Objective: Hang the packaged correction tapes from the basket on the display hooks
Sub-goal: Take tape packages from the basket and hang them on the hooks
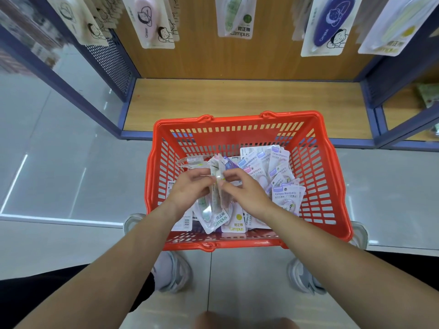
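Leftmost, a perforated side panel (109, 60) edges the display bay. Packaged correction tapes hang across its wooden back: a beige pack (76, 17), a pink pack (152, 22), a green pack (237, 17), a navy pack (330, 22) and a yellow pack (399, 27). Below them lies the bottom shelf (237, 103), and just in front of it a red basket (237, 119) stands on the tiled floor (59, 162).

Over the basket, the left hand (190, 189) has its fingers curled around a bundle of packs (221, 166) that fans upward. The right hand (247, 193) pinches the same bundle from the other side, its fingertips almost meeting those of the left. Loose packs (280, 167) lie heaped in the basket's right half, and others lie beneath the wrists. Two grey shoes (171, 271) stand near the basket's near rim.
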A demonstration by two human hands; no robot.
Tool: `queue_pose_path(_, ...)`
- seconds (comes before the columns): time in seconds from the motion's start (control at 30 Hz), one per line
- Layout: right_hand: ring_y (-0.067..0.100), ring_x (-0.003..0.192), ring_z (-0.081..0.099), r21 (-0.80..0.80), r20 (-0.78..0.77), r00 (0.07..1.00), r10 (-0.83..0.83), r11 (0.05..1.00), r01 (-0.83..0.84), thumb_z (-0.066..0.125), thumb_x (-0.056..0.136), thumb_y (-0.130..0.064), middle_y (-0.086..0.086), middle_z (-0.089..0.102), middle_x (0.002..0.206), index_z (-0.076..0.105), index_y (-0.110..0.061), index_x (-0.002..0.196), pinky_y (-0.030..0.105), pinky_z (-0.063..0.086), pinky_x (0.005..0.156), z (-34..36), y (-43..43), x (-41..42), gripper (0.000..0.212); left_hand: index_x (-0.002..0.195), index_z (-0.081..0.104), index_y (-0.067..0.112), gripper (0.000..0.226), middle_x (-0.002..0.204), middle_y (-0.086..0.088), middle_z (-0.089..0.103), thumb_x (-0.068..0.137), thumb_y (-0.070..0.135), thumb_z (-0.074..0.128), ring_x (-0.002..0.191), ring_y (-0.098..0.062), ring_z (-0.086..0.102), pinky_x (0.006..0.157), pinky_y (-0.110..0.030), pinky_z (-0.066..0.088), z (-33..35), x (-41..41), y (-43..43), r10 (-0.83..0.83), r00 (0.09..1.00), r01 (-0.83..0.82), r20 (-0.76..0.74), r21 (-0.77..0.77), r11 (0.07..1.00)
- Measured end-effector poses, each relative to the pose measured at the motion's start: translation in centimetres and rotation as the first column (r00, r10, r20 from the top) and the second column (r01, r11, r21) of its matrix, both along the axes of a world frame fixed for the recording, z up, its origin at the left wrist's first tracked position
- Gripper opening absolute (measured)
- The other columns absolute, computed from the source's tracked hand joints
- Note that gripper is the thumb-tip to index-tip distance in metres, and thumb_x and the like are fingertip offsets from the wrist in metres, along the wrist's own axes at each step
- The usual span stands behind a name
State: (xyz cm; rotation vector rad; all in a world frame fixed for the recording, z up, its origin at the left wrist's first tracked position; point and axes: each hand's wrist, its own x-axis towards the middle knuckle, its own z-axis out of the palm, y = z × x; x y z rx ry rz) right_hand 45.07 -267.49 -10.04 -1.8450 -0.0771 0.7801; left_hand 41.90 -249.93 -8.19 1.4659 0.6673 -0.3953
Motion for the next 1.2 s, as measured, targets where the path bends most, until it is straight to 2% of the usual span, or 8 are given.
queue_pose_path(0.13,0.001,0.103,0.061,0.000,-0.052,0.998,-0.042,0.999,0.042,0.078,0.087,-0.042,-0.016,0.059,0.115,0.050,-0.025,0.124,0.027,0.051,0.085,0.2,-0.4,0.5,0.049,0.114,0.070,0.009,0.026,0.107,-0.008,0.077,0.091,-0.003,0.069,0.093,-0.016,0.076,0.074,-0.017,0.057,0.5,-0.1,0.1,-0.111,0.993,0.110,0.051,0.016,0.994)
queue_pose_path(0.33,0.018,0.103,0.068,-0.090,-0.086,0.986,-0.146,0.986,0.138,0.081,0.085,-0.029,-0.002,0.067,0.115,0.054,-0.020,0.123,0.039,0.055,0.088,-1.5,-1.5,1.1,0.047,0.112,0.070,0.014,0.025,0.112,-0.009,0.074,0.091,0.000,0.072,0.101,-0.026,0.073,0.071,-0.017,0.054,-0.6,0.1,-0.5,-0.205,0.978,0.195,0.027,0.215,0.957)
queue_pose_path(0.5,0.019,0.095,0.070,-0.071,-0.097,0.960,-0.263,0.964,0.256,0.084,0.083,-0.030,-0.002,0.069,0.109,0.055,-0.020,0.117,0.038,0.057,0.080,-1.9,-3.2,2.0,0.046,0.133,0.059,0.018,0.049,0.128,-0.001,0.058,0.087,0.022,0.078,0.118,-0.026,0.058,0.092,-0.032,0.049,-3.5,-1.0,1.4,-0.302,0.937,0.343,-0.178,0.642,0.686)
queue_pose_path(0.6,0.019,0.092,0.069,-0.050,-0.119,0.955,-0.271,0.962,0.267,0.084,0.083,-0.027,0.001,0.069,0.109,0.054,-0.017,0.118,0.032,0.054,0.073,-1.9,-3.7,2.3,0.046,0.147,0.047,0.020,0.075,0.141,-0.004,0.056,0.082,0.037,0.081,0.132,-0.029,0.047,0.109,-0.044,0.043,-4.6,-1.6,1.7,-0.342,0.895,0.441,-0.286,0.676,0.590)
queue_pose_path(0.77,0.017,0.100,0.069,-0.046,-0.132,0.958,-0.255,0.967,0.251,0.082,0.085,-0.024,0.001,0.070,0.112,0.055,-0.016,0.121,0.028,0.053,0.073,-2.1,-3.9,2.4,0.046,0.141,0.051,0.027,0.084,0.134,0.001,0.062,0.070,0.055,0.085,0.127,-0.029,0.048,0.107,-0.044,0.039,-4.8,-1.2,2.0,-0.368,0.862,0.496,-0.348,0.730,0.470)
queue_pose_path(1.0,0.016,0.096,0.075,0.038,-0.205,0.968,-0.147,0.987,0.158,0.082,0.085,-0.023,-0.001,0.078,0.103,0.062,-0.019,0.118,0.038,0.057,0.082,-0.8,-4.5,3.4,0.039,0.113,0.060,0.025,0.050,0.110,0.004,0.064,0.074,0.015,0.091,0.092,-0.017,0.063,0.065,-0.029,0.054,-1.8,0.2,2.2,-0.239,0.968,0.242,-0.072,0.506,0.828)
queue_pose_path(1.13,-0.002,0.059,0.066,0.119,-0.271,0.960,-0.069,0.987,0.105,0.072,0.093,-0.008,0.013,0.073,0.108,0.059,-0.005,0.125,0.012,0.045,0.049,0.0,-4.1,3.2,0.035,0.114,0.059,0.022,0.052,0.113,0.001,0.066,0.073,0.014,0.091,0.098,-0.018,0.067,0.076,-0.033,0.059,-0.4,0.9,1.6,-0.125,0.990,0.096,0.061,0.347,0.933)
queue_pose_path(1.2,-0.003,0.059,0.066,0.145,-0.279,0.957,-0.077,0.982,0.121,0.070,0.094,-0.006,0.014,0.072,0.107,0.058,-0.004,0.127,0.008,0.040,0.044,-0.2,-4.0,3.0,0.035,0.115,0.060,0.021,0.051,0.121,0.003,0.065,0.075,0.015,0.090,0.108,-0.018,0.066,0.083,-0.040,0.060,0.2,1.1,1.3,-0.125,0.990,0.100,0.065,0.310,0.946)
